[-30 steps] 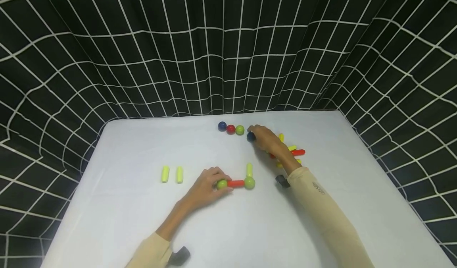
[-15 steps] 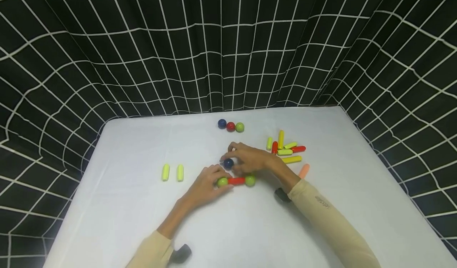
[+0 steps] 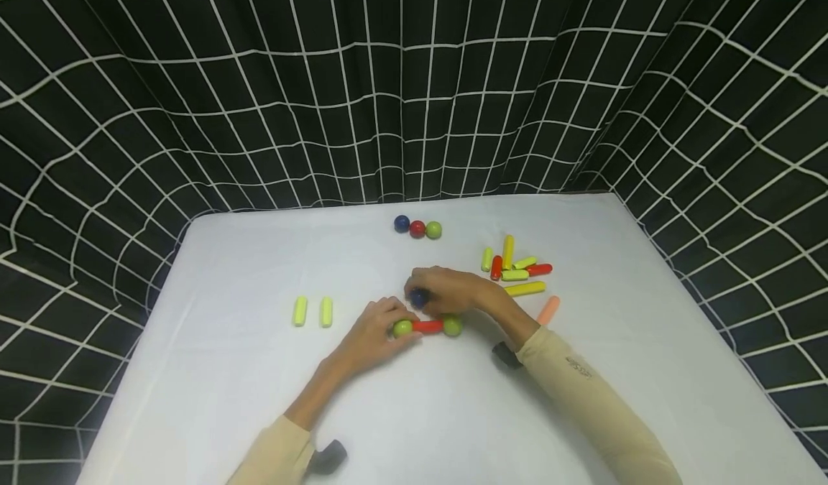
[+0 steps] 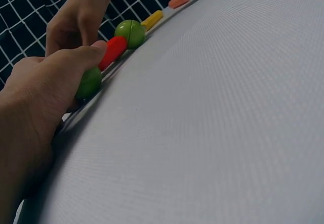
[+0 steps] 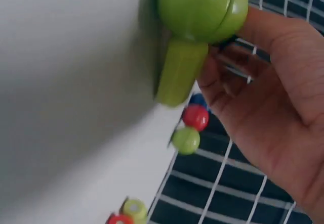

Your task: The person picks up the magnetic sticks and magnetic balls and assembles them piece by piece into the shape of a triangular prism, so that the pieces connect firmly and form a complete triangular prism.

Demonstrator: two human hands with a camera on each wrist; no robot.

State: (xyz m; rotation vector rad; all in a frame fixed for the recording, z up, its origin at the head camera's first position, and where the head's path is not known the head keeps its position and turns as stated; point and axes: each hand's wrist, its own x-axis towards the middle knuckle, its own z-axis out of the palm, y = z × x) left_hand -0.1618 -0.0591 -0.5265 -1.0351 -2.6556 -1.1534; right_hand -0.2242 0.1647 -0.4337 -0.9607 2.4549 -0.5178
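Note:
My left hand [image 3: 375,334] pinches a green ball [image 3: 402,328] at the left end of a red rod [image 3: 428,326]. The rod's other end meets a second green ball [image 3: 452,325]. From that ball a yellow-green rod [image 5: 182,72] sticks out, plain in the right wrist view but hidden under the right hand in the head view. My right hand [image 3: 449,289] holds a dark blue ball [image 3: 419,297] between curled fingers, just beyond the red rod. In the left wrist view the thumb lies along the near green ball [image 4: 89,82] and reaches the red rod.
At the back stand a blue ball [image 3: 402,223], a red ball [image 3: 417,229] and a green ball [image 3: 433,230] in a row. Two pale yellow rods [image 3: 300,311] lie left. Several rods [image 3: 515,275] are heaped right, near a coral rod [image 3: 548,312]. A gridded black curtain [image 3: 362,97] surrounds the white table.
My right hand has carried the dark blue ball from the back right toward the left hand, over the joined pieces, and has since shifted slightly. The left hand has kept its grip.

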